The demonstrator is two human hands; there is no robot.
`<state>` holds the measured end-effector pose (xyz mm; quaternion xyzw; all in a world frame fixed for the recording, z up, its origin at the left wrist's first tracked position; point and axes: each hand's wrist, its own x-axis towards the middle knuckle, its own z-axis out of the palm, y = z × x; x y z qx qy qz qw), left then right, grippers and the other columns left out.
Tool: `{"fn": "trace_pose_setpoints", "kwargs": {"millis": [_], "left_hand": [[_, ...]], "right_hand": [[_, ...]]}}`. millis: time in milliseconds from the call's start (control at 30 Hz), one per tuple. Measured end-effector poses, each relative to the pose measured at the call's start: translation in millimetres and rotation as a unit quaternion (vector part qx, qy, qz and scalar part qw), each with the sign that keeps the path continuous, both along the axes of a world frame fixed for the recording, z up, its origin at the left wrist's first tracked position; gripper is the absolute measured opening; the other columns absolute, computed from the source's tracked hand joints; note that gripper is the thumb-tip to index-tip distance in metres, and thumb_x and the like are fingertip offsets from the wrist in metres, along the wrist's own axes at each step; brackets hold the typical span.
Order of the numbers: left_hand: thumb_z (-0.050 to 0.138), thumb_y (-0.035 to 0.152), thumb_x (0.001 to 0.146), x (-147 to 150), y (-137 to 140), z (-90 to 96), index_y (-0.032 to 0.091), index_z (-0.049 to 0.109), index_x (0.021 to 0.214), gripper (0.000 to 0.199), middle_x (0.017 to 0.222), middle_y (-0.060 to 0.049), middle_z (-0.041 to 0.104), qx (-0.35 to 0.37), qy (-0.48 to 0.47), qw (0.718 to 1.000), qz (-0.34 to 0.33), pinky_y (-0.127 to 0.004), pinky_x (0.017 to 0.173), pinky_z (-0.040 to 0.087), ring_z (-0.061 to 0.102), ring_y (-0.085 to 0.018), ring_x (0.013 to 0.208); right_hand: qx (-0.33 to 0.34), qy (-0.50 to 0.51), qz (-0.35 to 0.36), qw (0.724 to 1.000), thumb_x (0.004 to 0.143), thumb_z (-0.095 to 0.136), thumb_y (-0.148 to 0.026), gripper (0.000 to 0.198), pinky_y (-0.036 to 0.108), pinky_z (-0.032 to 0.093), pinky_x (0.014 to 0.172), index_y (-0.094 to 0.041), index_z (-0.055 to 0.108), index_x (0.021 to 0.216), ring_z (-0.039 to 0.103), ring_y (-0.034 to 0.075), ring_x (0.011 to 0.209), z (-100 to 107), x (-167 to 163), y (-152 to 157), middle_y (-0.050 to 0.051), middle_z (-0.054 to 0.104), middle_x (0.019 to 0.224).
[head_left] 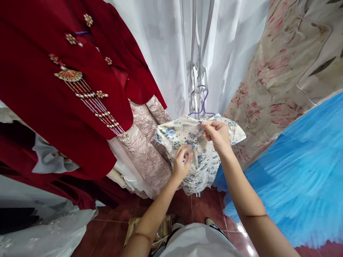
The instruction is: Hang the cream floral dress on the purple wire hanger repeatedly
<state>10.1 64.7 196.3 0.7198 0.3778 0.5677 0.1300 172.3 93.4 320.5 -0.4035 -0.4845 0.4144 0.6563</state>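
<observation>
Red velvet makes the jacket (pixel 34 82) at far left, its smooth nap set with flower-shaped ornaments and a beaded tassel (pixel 100 109). Beside it hangs a pink skirt (pixel 142 153) in raised, crinkled brocade, and behind runs soft white cloth (pixel 158 43) in long folds. The left hand (pixel 183 162) is blurred before the blouse (pixel 205 164), thumb and fingers curled close; I cannot tell whether they hold any fabric. That short-sleeved blouse, pale with blue flowers and a slight sheen, hangs straight ahead on a thin purple hanger (pixel 204 103). At its neck edge, the right hand (pixel 216 135) has thumb and forefinger together, apparently pinching the cloth. I take the step in hand to be working at the neckline; the next move likely calls for a steady pinch there. Farther right come flower-printed cloth (pixel 284 67) and a fluffy, layered blue skirt (pixel 289 164).
</observation>
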Motion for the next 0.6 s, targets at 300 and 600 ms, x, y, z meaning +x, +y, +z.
{"fn": "trace_pose_setpoints", "kwargs": {"millis": [300, 600], "left_hand": [[0.055, 0.02, 0.099, 9.0, 70.4, 145.2, 0.019, 0.07, 0.093, 0.016, 0.091, -0.004, 0.072, 0.107, 0.26, 0.959, -0.029, -0.031, 0.084, 0.051, 0.065, -0.019, 0.093], [0.054, 0.026, 0.1, 4.9, 72.1, 153.3, 0.018, 0.068, 0.087, 0.021, 0.081, -0.002, 0.067, 0.119, 0.084, 0.989, -0.025, -0.026, 0.071, 0.046, 0.059, -0.015, 0.076]], "right_hand": [[0.031, -0.003, -0.044, 0.999, 0.081, 0.07, -0.04, 0.025, 0.022, 0.032, 0.042, -0.017, 0.063, 0.072, 0.041, 0.008, 0.038, -27.3, -9.6, 0.6, -0.004, 0.057, 0.046], [0.03, -0.04, -0.087, 0.995, 0.082, 0.064, -0.041, 0.024, 0.024, 0.035, 0.046, -0.02, 0.058, 0.073, 0.047, 0.012, 0.044, -57.1, -34.9, 5.7, -0.004, 0.054, 0.05]]}}
